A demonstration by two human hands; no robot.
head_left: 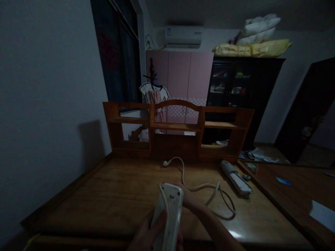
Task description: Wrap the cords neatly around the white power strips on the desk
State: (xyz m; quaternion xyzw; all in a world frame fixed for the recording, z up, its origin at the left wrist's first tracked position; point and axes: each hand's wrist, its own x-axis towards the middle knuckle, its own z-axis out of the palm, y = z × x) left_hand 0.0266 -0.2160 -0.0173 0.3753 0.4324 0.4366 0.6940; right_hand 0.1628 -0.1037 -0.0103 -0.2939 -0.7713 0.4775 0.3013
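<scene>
A white power strip (171, 212), seen from its back, is held up lengthwise over the wooden desk. My left hand (153, 228) is closed round its near part, the thumb pressing a stretch of white cord (165, 204) along the strip. Behind the far end, my right hand (185, 195) curls with its fingers mostly hidden; what they grip I cannot make out. Loose cord (202, 187) loops over the desktop to the right, partly behind my right forearm. It ends at a plug (165, 163) lying towards the desk's back.
A second power strip (237, 179), with cord wound round one end, lies at the right of the desk (104, 195). A wooden shelf unit (175, 127) stands along the back edge. Further right, another wooden surface (272, 188) holds papers. The room is dim.
</scene>
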